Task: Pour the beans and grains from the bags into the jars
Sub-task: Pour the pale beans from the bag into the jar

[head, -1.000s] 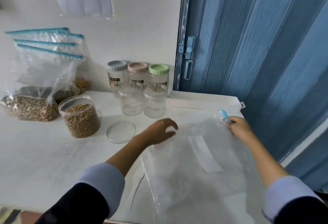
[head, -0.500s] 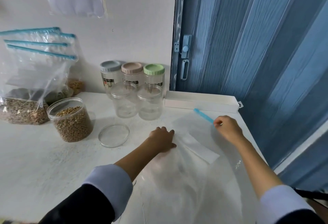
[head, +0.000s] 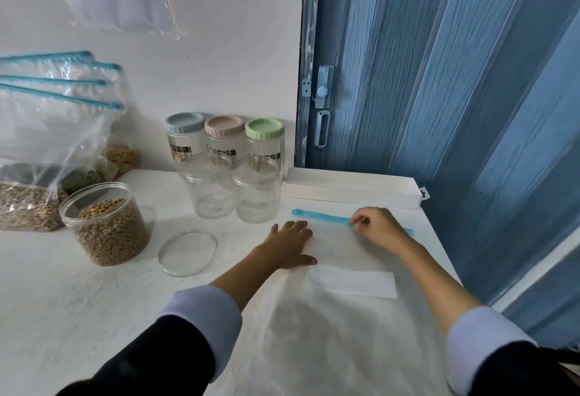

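The empty bag (head: 332, 317) lies flat on the table (head: 78, 301), its blue zip strip (head: 320, 216) at the far edge, so the step in hand looks like sealing or flattening a bag already poured out. The left hand (head: 290, 246) rests flat on the bag with fingers straight, pinning it; the right hand (head: 376, 229), at its 3 o'clock, pinches the zip strip with curled fingers. The filled jar (head: 106, 223) stands open at 9 o'clock from the hands, its lid (head: 187, 253) beside it (not yet on). Two clear jars (head: 232, 191) wait at 11 o'clock, and the full bags (head: 47, 150) lean at 10 o'clock. Next, I judge: set this bag aside, cap the jar, fetch another bag.
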Demonstrator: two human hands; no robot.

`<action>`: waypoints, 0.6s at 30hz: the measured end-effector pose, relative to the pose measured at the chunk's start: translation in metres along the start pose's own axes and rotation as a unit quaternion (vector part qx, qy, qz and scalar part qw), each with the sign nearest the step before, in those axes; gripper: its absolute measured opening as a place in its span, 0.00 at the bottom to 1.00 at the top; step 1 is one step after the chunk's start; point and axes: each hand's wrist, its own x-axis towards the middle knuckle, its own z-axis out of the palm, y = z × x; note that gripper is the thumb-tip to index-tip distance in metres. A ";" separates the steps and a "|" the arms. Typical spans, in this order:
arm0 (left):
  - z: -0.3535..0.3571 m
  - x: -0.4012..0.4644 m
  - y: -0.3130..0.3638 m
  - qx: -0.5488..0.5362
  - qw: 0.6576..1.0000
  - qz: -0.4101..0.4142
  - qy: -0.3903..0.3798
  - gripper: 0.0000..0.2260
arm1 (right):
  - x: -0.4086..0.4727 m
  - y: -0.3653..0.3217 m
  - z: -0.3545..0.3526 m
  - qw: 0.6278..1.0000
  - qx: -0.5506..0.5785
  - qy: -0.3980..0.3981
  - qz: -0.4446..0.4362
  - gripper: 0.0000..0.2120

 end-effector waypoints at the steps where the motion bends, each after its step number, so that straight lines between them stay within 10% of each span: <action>1: 0.002 0.002 -0.005 -0.019 1.000 -0.007 -0.009 0.30 | 0.007 0.000 -0.002 0.999 -0.017 0.048 0.011 0.11; 10: 0.011 0.023 -0.021 -0.074 0.994 -0.038 -0.065 0.33 | 0.054 0.028 -0.001 0.987 -0.098 0.038 0.118 0.22; 18: 0.013 0.030 -0.025 -0.062 0.993 -0.035 -0.093 0.34 | 0.058 0.016 -0.002 0.949 0.010 0.306 0.073 0.09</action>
